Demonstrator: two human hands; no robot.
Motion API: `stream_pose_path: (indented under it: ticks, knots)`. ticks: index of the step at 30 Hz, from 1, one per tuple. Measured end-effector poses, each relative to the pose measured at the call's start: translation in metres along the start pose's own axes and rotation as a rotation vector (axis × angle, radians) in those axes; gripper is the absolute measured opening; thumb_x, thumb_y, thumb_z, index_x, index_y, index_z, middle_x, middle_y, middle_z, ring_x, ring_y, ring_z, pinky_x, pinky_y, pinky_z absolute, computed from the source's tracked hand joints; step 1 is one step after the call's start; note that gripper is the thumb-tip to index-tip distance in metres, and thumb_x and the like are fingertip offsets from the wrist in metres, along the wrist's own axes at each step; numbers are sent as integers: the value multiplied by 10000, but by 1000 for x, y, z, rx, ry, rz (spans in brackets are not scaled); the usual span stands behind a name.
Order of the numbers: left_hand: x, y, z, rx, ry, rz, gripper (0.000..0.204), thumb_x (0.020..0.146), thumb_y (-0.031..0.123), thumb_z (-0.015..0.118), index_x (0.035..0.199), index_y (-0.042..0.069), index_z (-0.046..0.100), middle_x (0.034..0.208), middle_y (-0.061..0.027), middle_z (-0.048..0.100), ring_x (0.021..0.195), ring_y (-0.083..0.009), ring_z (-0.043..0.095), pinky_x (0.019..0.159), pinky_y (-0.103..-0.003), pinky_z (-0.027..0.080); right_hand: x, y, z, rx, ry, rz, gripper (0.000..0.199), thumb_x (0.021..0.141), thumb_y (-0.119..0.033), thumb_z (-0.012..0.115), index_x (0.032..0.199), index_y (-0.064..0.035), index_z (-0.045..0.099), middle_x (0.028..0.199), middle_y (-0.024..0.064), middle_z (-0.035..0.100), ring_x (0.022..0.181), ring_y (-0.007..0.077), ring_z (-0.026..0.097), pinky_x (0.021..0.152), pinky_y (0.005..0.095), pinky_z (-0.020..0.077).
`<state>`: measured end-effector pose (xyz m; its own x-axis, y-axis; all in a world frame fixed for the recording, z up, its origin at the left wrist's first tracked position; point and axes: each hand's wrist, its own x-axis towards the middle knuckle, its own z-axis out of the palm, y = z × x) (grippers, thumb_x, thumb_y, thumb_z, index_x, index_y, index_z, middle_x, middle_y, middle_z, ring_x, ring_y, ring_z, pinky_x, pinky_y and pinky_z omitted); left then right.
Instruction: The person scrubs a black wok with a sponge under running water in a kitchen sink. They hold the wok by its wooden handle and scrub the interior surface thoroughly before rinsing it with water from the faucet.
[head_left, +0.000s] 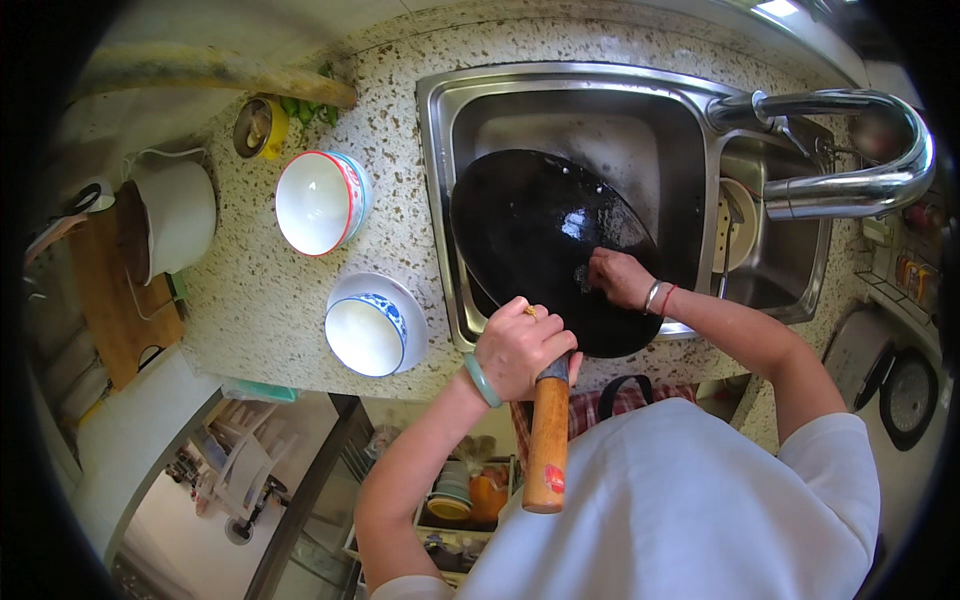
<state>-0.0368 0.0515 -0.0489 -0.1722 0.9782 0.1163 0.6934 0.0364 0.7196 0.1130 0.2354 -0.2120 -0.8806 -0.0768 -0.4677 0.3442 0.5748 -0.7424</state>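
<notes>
A black wok (535,215) lies tilted in the large basin of the steel sink (432,160), its near side over the front rim. Wet spots glint on its inner surface. My left hand (525,350) is closed round the top of its handle, whose wooden grip (546,440) points toward my body. Inside the wok, my right hand (620,278) presses with bent fingers on a small silvery tuft (582,277) that looks like a steel wool scrubber. Most of that tuft is hidden under the fingers.
A chrome faucet (850,195) arches over the smaller right basin, where a pale bowl (741,235) holds a slotted utensil. On the speckled counter to the left stand stacked bowls (312,205), a blue-patterned bowl (365,337), a yellow cup (268,128) and a white pot (182,215).
</notes>
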Motion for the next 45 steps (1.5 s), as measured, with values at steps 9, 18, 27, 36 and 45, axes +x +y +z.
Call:
stream_pose_path:
  ticks: [9, 18, 27, 36, 45]
  knots:
    - [6, 0, -1, 29, 8, 20, 109, 633, 150, 715, 633, 132, 607, 594, 12, 525, 538, -150, 506, 550, -284, 353, 70, 71, -12, -253, 359, 147, 111, 763, -5, 600, 865, -39, 571, 940, 149, 587, 875, 349, 606, 751, 423, 508]
    - [5, 3, -3, 26, -10, 6, 113, 615, 145, 725, 642, 138, 616, 590, 15, 513, 540, -142, 501, 538, -283, 346, 78, 72, -26, -409, 396, -121, 157, 702, 21, 579, 850, -20, 549, 949, 173, 544, 909, 347, 546, 790, 421, 486]
    - [0, -2, -2, 12, -10, -8, 121, 615, 148, 735, 651, 138, 620, 603, 17, 520, 547, -140, 491, 544, -282, 343, 111, 156, -70, -733, 532, 38, 353, 711, 9, 584, 1062, -33, 586, 1104, 222, 567, 979, 386, 568, 869, 446, 484]
    - [-1, -3, 1, 7, -21, 2, 121, 610, 144, 732, 649, 140, 618, 598, 20, 512, 551, -143, 498, 543, -288, 345, 111, 9, -10, 127, 474, -66, 213, 739, -58, 701, 934, -52, 616, 947, 146, 573, 939, 339, 577, 820, 404, 497]
    - [1, -5, -2, 3, -21, 0, 115, 610, 140, 728, 674, 142, 632, 616, 17, 537, 563, -140, 508, 559, -281, 350, 110, 43, -9, -181, 611, 118, 216, 629, 6, 674, 805, -36, 556, 906, 143, 549, 875, 349, 579, 728, 437, 514]
